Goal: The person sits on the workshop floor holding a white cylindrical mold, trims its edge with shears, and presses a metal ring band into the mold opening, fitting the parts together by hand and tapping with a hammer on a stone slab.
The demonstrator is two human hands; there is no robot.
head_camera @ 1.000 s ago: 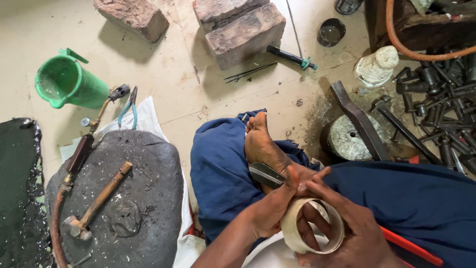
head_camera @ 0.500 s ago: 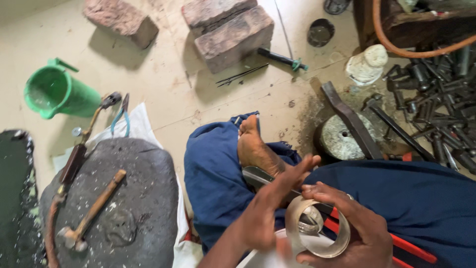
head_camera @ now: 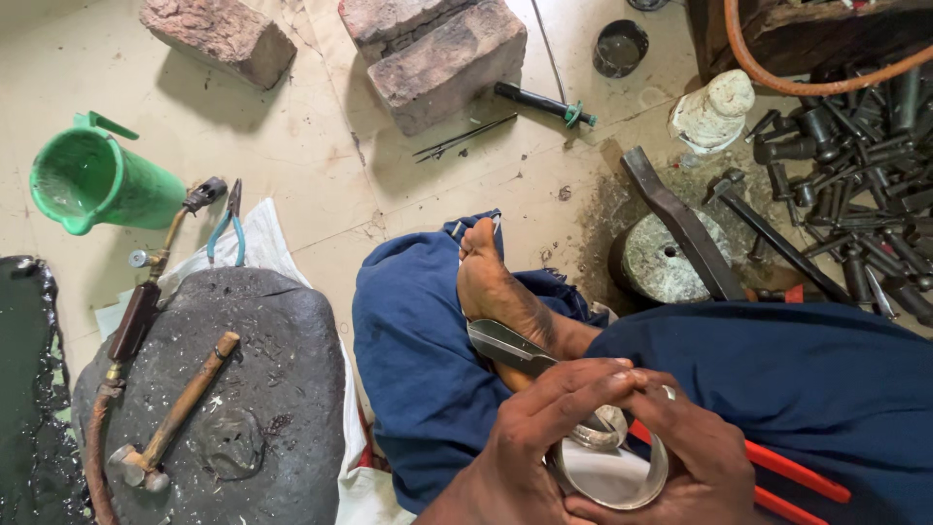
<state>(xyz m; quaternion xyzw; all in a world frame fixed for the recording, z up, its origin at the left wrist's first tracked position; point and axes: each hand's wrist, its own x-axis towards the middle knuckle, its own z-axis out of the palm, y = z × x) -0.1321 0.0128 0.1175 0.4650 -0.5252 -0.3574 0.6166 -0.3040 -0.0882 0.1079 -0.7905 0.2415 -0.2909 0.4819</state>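
Here, a metal ring (head_camera: 610, 465) is clasped between the left hand (head_camera: 525, 452) and right hand (head_camera: 685, 457), both closed on it, above the lap; metal shears (head_camera: 510, 345) lie just beside.

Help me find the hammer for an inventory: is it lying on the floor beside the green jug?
No. The hammer lies on the dark flat stone, apart from the green jug.
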